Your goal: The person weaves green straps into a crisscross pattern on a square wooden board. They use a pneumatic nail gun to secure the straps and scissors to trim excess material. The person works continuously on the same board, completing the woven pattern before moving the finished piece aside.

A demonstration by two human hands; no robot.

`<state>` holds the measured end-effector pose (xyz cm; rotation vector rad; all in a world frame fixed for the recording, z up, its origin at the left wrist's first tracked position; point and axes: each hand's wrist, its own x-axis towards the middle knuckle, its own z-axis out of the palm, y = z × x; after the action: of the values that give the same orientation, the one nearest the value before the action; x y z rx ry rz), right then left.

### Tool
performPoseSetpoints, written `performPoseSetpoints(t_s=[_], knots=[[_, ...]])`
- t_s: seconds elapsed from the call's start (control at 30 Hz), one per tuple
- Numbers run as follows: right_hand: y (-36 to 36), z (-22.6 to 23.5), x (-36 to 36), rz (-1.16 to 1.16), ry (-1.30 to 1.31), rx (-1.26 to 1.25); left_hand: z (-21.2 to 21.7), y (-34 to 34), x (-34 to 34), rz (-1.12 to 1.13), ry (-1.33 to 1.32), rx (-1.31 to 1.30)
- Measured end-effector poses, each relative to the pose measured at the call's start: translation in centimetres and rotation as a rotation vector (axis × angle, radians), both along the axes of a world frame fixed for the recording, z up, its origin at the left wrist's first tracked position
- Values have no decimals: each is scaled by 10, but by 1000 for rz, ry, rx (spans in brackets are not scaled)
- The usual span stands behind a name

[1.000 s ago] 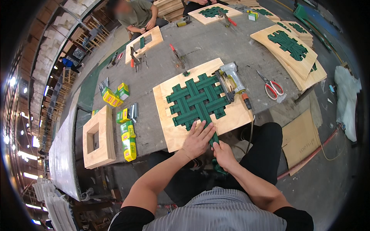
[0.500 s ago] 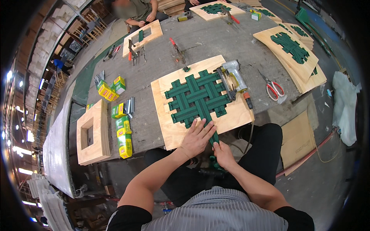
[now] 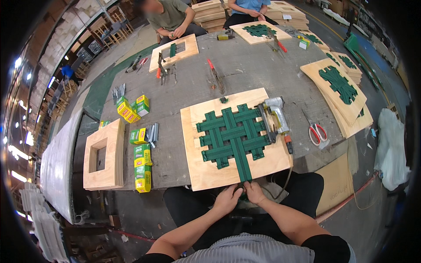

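A square plywood board [image 3: 191,168] lies at the table's near edge, with green webbing strips woven in a lattice [image 3: 226,133] over its middle. One long green webbing strap [image 3: 241,163] runs from the weave over the board's near edge. Just past that edge, my right hand [image 3: 255,193] is closed on the strap. Beside it my left hand [image 3: 228,199] has its fingers curled in at the strap too; the exact grip is partly hidden. A silver pneumatic staple gun [image 3: 277,116] with an orange-collared hose fitting rests on the board's right side.
Yellow-green boxes [image 3: 142,155] and metal staple strips [image 3: 152,133] lie left, beside stacked plywood frames [image 3: 103,158]. Red-handled scissors [image 3: 316,133] and finished woven boards [image 3: 340,87] are at right. Pliers [image 3: 215,74] lie beyond the board. Two people [image 3: 171,19] sit across the table.
My left hand has left the weave and moved down beside my right hand at the strap's end. The strap lies straight over the board's edge. The view has shifted, showing more of the people opposite.
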<state>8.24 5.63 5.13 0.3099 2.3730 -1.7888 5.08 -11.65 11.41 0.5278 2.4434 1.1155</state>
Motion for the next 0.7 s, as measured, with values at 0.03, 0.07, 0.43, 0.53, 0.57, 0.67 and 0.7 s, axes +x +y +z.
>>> performPoseSetpoints(t_s=[0.03,0.07,0.43,0.53,0.57,0.67,0.7], knots=[[5,-3,-2,16,-20,39,-2,10,-5,-1,-49,16],[7,-6,0,8,-26,61,-3,21,-11,-23,-105,76],[17,-37,-8,155,-99,195,-32,29,-48,-346,-193,37],[25,-41,-10,181,1,260,-31,33,-52,-383,-149,73],[27,-40,-10,174,22,251,-30,35,-55,-396,-131,52],[18,-12,-9,159,55,244,-40,30,-59,-389,30,37],[18,1,-7,145,48,255,-50,30,-56,-390,94,50]])
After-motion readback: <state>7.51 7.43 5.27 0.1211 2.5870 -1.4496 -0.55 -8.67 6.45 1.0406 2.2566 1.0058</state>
